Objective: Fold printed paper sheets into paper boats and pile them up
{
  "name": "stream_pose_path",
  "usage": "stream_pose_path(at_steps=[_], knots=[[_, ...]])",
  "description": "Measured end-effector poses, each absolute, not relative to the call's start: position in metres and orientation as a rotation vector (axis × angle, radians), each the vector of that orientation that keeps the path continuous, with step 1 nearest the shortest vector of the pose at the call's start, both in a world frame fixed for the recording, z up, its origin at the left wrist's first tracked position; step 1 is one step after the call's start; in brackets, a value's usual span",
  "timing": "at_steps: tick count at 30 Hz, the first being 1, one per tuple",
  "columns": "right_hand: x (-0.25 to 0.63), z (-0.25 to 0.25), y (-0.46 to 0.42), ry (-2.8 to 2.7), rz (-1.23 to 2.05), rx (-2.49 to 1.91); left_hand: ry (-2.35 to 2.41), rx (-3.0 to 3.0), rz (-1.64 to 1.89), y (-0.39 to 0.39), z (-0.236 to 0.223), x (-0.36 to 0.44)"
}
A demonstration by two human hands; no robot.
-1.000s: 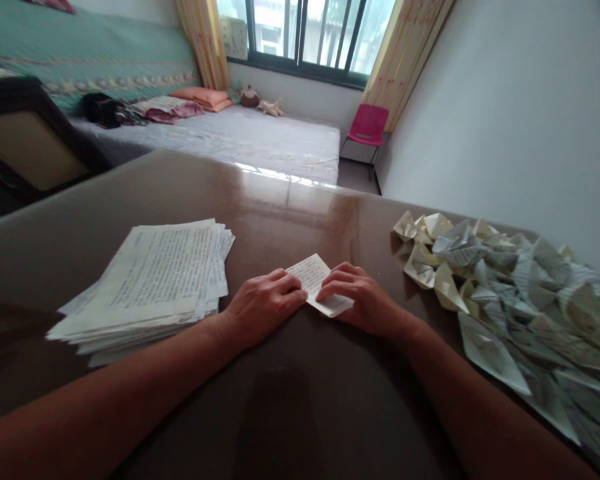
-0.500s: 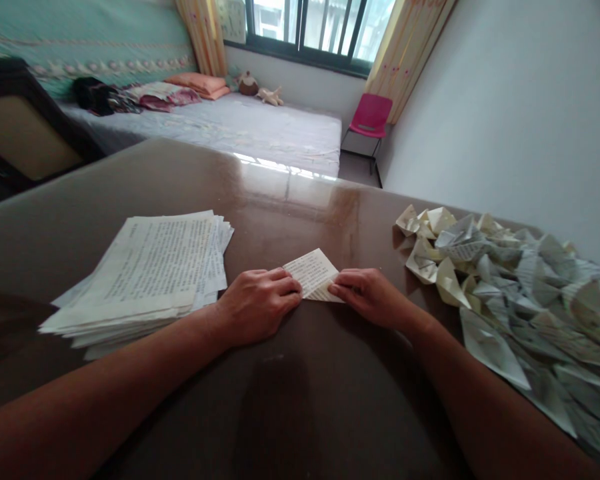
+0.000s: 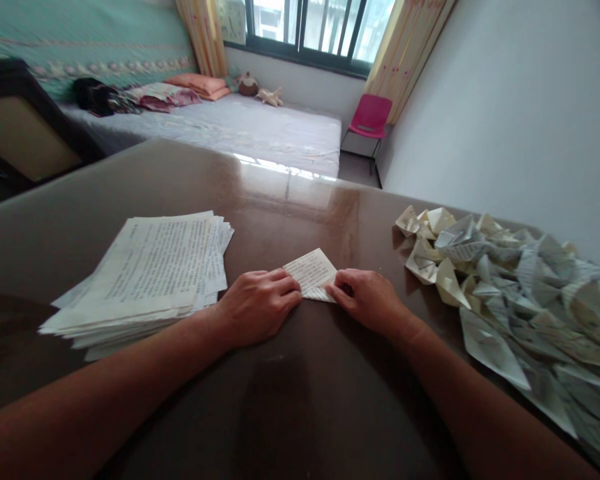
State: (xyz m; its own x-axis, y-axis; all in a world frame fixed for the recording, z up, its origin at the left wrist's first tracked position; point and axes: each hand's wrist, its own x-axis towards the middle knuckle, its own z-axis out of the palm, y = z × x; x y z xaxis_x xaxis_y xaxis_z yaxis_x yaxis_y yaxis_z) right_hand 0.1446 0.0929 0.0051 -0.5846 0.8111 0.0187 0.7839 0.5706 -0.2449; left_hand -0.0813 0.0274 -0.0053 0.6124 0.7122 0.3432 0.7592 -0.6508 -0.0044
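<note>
A small folded sheet of printed paper (image 3: 312,272) lies on the dark brown table (image 3: 290,400) between my hands. My left hand (image 3: 257,305) rests on its left edge with the fingers curled and pressed down on it. My right hand (image 3: 367,299) pinches the paper's lower right corner, fingers closed together. A stack of flat printed pages (image 3: 150,273) sits just left of my left hand. A heap of folded paper boats (image 3: 515,287) covers the table to the right of my right hand.
Beyond the table's far edge stands a bed (image 3: 240,127) with pillows and clothes, a window behind it, and a pink chair (image 3: 369,119) by the white wall. A dark wooden piece of furniture (image 3: 25,127) stands at far left.
The view tilted down slightly. My right hand slid from on top of the paper to its lower right corner, folding that part under, so the paper looks smaller. My left hand stayed put.
</note>
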Motion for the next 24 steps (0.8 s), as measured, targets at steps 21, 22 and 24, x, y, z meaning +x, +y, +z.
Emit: stream_pose_path(at_steps=[21, 22, 24], knots=[[0.138, 0.022, 0.079, -2.859, 0.036, -0.980, -1.200, -2.709, -0.276, 0.022, -0.002, -0.073], [0.137, 0.025, 0.075, -2.929, 0.018, -0.921, -1.208, -2.709, -0.269, 0.022, -0.002, -0.073], [0.135, 0.030, 0.069, -3.024, -0.007, -0.883, -1.220, -2.709, -0.253, 0.021, -0.002, -0.073]])
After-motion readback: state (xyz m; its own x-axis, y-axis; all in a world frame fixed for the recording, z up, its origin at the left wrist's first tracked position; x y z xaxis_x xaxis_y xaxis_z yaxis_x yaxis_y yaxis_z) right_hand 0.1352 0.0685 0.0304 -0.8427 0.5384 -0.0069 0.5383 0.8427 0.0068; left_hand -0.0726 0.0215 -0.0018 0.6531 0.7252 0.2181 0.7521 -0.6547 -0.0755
